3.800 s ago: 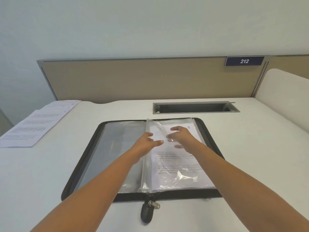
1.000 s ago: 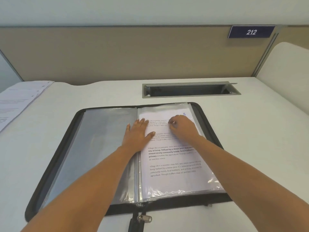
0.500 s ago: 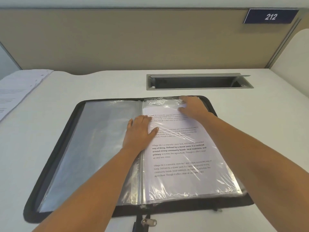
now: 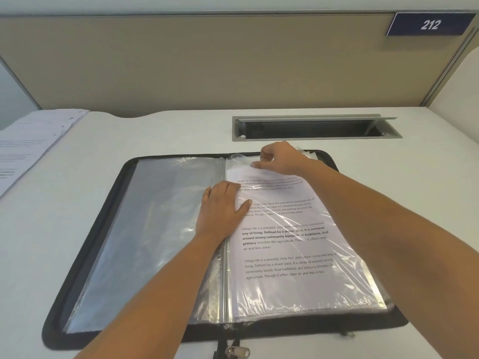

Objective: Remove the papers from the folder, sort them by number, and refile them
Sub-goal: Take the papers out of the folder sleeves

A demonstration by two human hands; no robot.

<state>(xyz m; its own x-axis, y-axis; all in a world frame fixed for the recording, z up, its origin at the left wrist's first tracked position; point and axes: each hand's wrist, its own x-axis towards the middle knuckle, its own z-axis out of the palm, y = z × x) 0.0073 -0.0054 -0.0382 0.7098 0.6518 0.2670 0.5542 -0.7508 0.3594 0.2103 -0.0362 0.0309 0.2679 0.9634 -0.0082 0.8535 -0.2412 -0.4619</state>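
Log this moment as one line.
step: remove paper | left hand: flat on sleeve | right hand: pinching paper top | folder: open on desk | pile: far left

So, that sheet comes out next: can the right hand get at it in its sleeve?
Probably yes: the right hand pinches the sleeve at its open top edge, and the left hand presses the sheet flat.
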